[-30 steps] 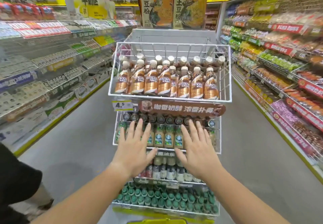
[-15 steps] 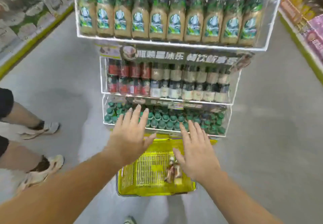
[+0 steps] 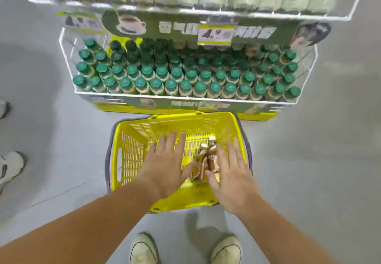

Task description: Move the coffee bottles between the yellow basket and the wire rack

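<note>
the wire rack (image 3: 185,97), its blurred price tag (image 3: 215,34) showing only a 4, stands beyond the yellow basket (image 3: 127,156), where the left hand (image 3: 165,160) and right hand (image 3: 233,178), lower than half a second ago, spread open and empty beside two coffee bottles (image 3: 212,158) lying lengthwise, caps pointing far, labels unreadable.

Basket (image 3: 132,160): bright yellow, slotted lattice walls, grey handles (image 3: 107,165).
Coffee bottles (image 3: 212,158): brown with cream caps.
Wire rack (image 3: 185,97): white wire.
Rack bottle caps (image 3: 171,83): green, in rows.
Sign (image 3: 165,27): dark green, white cup picture.
Floor (image 3: 319,160): plain pale grey.
Shoes (image 3: 144,249): off-white.
</note>
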The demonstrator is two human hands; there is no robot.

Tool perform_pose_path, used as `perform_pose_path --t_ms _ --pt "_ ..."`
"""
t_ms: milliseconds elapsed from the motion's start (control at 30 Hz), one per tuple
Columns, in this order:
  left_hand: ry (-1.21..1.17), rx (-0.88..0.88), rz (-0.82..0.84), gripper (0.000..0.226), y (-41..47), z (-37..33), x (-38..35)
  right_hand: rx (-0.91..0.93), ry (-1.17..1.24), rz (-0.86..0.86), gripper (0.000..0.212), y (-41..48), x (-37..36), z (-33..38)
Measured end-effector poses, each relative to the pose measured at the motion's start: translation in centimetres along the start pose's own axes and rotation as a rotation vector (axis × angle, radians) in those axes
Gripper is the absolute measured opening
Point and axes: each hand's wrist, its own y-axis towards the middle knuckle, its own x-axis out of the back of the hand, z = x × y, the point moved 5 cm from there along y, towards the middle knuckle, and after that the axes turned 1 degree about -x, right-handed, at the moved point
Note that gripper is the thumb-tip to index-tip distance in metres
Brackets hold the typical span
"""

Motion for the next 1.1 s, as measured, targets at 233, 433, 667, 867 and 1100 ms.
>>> perform_pose_path --t_ms 233,433,667,867,1100 --pt "-0.091 0.091 0.118 0.086 6.3 -1.4 -13.8 -0.127 0.107 0.072 0.075 6.1 -10.5 -5.0" --pt "-0.333 0.173 0.246 0.08 11.4 -2.8 -22.3 -0.286 0.255 0.173 0.074 11.7 -17.2 -7.6" --pt "-0.748 0.261 0.318 0.102 13.3 -4.2 -27.1 -0.378 0.262 0.191 0.05 15.2 -20.6 -8.7" --pt "-0.953 0.314 0.307 0.084 13.9 -4.1 -28.1 -0.428 0.316 0.129 0.042 16.7 -21.5 -9.8" --pt "-1.192 0.366 0.239 0.053 12.8 1.6 -26.5 -0.413 0.402 0.132 0.049 16.4 -20.2 -8.5"
